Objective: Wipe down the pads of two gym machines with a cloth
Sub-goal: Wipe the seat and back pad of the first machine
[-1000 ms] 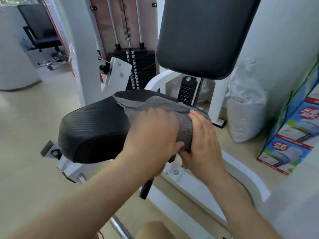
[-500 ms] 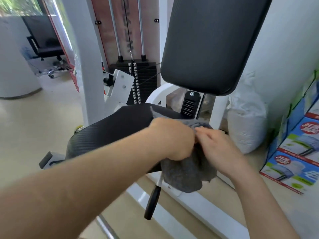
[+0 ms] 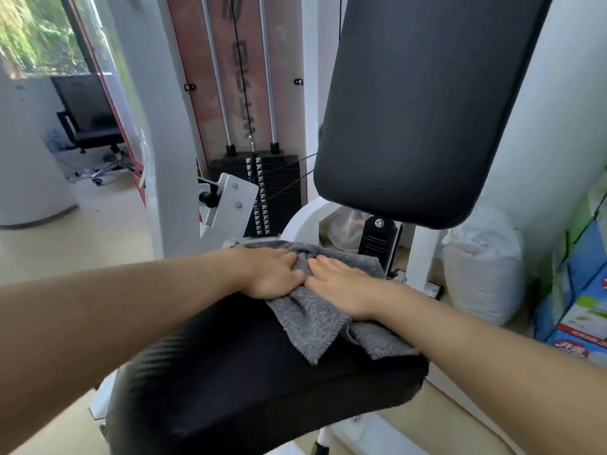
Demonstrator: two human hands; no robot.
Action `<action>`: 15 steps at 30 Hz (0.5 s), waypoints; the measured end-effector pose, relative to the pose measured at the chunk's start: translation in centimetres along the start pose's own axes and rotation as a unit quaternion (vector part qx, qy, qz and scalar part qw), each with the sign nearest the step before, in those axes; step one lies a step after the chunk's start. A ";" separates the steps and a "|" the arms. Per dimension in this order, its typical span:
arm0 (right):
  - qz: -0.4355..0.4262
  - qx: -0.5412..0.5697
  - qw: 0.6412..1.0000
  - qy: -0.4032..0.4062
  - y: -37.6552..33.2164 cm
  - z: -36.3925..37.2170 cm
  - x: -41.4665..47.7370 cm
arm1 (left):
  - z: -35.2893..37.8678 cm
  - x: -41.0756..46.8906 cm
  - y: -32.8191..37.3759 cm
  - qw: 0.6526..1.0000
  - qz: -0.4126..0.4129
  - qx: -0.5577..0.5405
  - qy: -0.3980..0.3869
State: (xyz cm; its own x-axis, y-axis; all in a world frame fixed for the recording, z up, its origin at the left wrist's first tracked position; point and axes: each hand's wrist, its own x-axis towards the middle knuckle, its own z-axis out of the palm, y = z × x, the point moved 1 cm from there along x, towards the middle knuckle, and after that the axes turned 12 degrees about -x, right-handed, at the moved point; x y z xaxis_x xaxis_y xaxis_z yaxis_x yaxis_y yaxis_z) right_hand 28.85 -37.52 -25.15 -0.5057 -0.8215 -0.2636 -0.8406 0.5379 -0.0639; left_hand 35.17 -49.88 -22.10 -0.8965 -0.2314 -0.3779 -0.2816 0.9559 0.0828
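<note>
Both forearms come in bare from the lower corners, no sleeve showing anywhere up to the frame's edge. The left hand and right hand are bare too: no gloves, no rings, no watch or band at either wrist, nails short and plain.

Small gym room: weight stack with guide rods center frame, black seat pad below, upright back pad upper right. Office chair by window, upper left.
</note>
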 end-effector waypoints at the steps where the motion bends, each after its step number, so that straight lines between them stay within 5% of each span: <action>1: -0.001 -0.008 1.000 0.001 0.1 -0.2 0.7 | -0.1 1.1 -0.6 1.000 0.008 -0.005 -0.014; 9: 0.048 0.014 0.998 0.026 0.9 0.1 8.2 | -0.1 9.1 -5.0 0.980 0.072 -0.186 -0.007; 15: 0.078 0.080 0.993 0.037 1.1 -0.7 11.3 | 0.0 10.3 -6.3 0.945 0.030 -0.325 0.002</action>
State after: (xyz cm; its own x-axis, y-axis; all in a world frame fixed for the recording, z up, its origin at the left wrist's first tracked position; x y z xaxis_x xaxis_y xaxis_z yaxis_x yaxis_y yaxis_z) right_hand 22.11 -46.37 -27.50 -0.6455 -0.7342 -0.2104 -0.7121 0.6781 -0.1820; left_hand 27.65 -58.28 -26.50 -0.9187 -0.1815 -0.3508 -0.3790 0.6548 0.6538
